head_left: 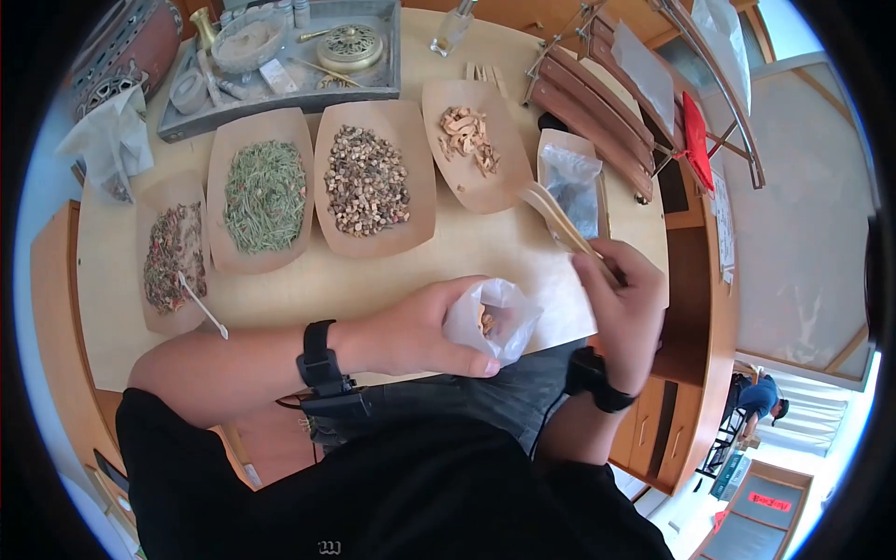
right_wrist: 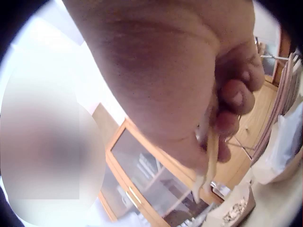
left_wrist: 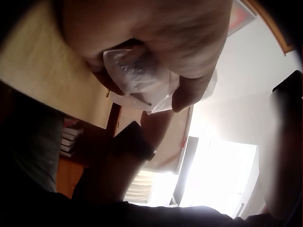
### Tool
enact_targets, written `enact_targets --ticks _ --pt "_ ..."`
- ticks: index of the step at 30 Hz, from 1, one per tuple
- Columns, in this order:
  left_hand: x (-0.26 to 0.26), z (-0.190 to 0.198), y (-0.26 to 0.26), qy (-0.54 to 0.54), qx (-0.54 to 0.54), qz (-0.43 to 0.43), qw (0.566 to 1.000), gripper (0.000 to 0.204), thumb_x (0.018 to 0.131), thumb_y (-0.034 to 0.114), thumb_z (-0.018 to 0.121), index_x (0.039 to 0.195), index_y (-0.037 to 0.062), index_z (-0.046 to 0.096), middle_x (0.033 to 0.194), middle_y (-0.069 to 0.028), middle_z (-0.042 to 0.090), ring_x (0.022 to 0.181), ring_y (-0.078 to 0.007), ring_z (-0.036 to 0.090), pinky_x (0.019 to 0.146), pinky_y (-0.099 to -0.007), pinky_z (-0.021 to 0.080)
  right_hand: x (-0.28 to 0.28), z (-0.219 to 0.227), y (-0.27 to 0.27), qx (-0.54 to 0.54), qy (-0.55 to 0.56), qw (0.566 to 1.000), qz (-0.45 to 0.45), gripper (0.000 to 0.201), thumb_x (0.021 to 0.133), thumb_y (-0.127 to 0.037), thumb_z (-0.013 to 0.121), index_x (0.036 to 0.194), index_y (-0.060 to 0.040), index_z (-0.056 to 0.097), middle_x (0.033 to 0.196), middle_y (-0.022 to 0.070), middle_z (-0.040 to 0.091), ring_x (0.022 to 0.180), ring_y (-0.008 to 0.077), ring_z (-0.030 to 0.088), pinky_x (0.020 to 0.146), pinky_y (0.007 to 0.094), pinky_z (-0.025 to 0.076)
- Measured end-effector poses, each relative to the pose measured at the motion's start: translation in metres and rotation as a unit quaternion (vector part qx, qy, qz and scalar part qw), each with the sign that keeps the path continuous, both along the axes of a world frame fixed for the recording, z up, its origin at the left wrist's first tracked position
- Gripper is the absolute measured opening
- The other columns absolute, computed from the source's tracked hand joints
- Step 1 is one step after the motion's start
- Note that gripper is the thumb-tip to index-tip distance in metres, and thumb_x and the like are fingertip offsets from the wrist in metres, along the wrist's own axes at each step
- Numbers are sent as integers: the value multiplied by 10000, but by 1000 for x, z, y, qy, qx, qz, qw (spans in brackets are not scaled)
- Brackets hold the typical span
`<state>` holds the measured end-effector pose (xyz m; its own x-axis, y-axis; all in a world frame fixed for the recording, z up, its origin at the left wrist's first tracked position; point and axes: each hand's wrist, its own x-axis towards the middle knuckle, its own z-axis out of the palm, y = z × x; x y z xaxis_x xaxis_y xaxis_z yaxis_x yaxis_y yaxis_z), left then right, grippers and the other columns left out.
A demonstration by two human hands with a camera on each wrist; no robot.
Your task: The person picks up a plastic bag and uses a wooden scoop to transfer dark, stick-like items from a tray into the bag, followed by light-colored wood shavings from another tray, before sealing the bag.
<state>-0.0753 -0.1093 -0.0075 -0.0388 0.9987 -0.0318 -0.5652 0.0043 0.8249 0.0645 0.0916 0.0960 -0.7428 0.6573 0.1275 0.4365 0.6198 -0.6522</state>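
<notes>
My left hand [head_left: 425, 327] grips a small white translucent pouch [head_left: 509, 322], its mouth held up and a few tan dried pieces [head_left: 486, 321] visible inside. In the left wrist view the pouch [left_wrist: 137, 75] shows between thumb and fingers. Wooden tongs [head_left: 558, 220] are pinched in my right hand [head_left: 627, 291], to the right of the pouch. Their tips point toward the paper tray [head_left: 509, 177] of tan dried slices [head_left: 467, 135]. From the right wrist, the tongs [right_wrist: 213, 158] stick out below the curled fingers [right_wrist: 235, 94].
Further paper trays hold brown chopped bits [head_left: 366, 182], green needle-like herb [head_left: 264, 196] and a mixed dried blend [head_left: 173, 257] with a white stick [head_left: 203, 306]. Another tray carries clear bags [head_left: 571, 187]. Behind stand a grey tray [head_left: 280, 110] with a brass burner [head_left: 348, 49] and a wooden rack [head_left: 597, 112].
</notes>
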Motion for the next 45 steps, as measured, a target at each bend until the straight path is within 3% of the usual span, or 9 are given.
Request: enact_targets --ticks 2,5,18,23,26,31,37,40,45 --pt "0 2 -3 5 9 -15 1000 663 884 183 902 1427 43 549 1244 -17 635 1172 -123 606 1036 -327 516 -19 -18 -1 161 -11 985 61 163 912 -130 805 1028 -15 790 841 142 737 701 279 704 655 369 534" --pt "0 1 -4 -16 17 -38 999 647 903 166 878 1441 28 547 1276 -32 639 1202 -134 599 1068 -340 508 -43 -24 -16 202 -1 979 34 168 905 -179 809 993 -37 787 875 160 739 755 383 703 667 427 552" --pt "0 -4 -1 -19 17 -33 999 683 895 160 879 1465 14 532 1289 -39 634 1210 -139 595 1070 -341 504 -52 -30 -12 212 -80 973 36 209 921 -226 791 876 -31 731 774 186 722 681 434 675 617 466 528" --pt "-1 2 0 -45 5 -5 999 684 872 158 890 1441 27 534 1275 -34 632 1181 -129 609 1062 -325 508 -28 -17 -3 32 -25 999 -32 184 930 -124 803 877 28 713 660 80 642 563 140 529 560 305 417" --pt "-2 6 0 -37 -2 17 999 665 869 216 893 1405 31 547 1241 -27 622 1148 -128 606 1039 -316 496 -16 -14 -5 -31 29 998 -41 175 928 -95 813 875 36 710 663 -1 606 634 46 460 568 251 368" --pt "0 -13 8 -6 23 59 998 570 875 269 878 1317 51 590 1149 0 609 1047 -89 577 929 -282 487 25 9 -8 -57 128 988 64 135 829 7 820 821 32 688 658 4 588 622 60 495 565 250 329" --pt "4 -12 9 -77 32 45 995 639 885 261 884 1388 49 552 1146 1 608 1031 -80 581 898 -264 493 50 43 -2 23 -12 984 176 172 762 -91 861 783 6 721 648 71 645 555 121 562 521 276 341" --pt "3 -10 8 -82 43 28 995 715 865 236 910 1437 49 523 1174 -7 614 1057 -81 595 918 -269 510 51 41 5 20 46 974 219 170 790 -126 840 795 8 736 659 65 661 555 115 573 516 281 350" --pt "1 -2 -1 -13 13 -3 1000 713 833 154 914 1431 47 541 1231 -18 621 1144 -112 607 1021 -311 514 37 20 13 9 87 994 72 187 889 -155 796 929 22 752 680 16 629 611 78 521 566 255 361"
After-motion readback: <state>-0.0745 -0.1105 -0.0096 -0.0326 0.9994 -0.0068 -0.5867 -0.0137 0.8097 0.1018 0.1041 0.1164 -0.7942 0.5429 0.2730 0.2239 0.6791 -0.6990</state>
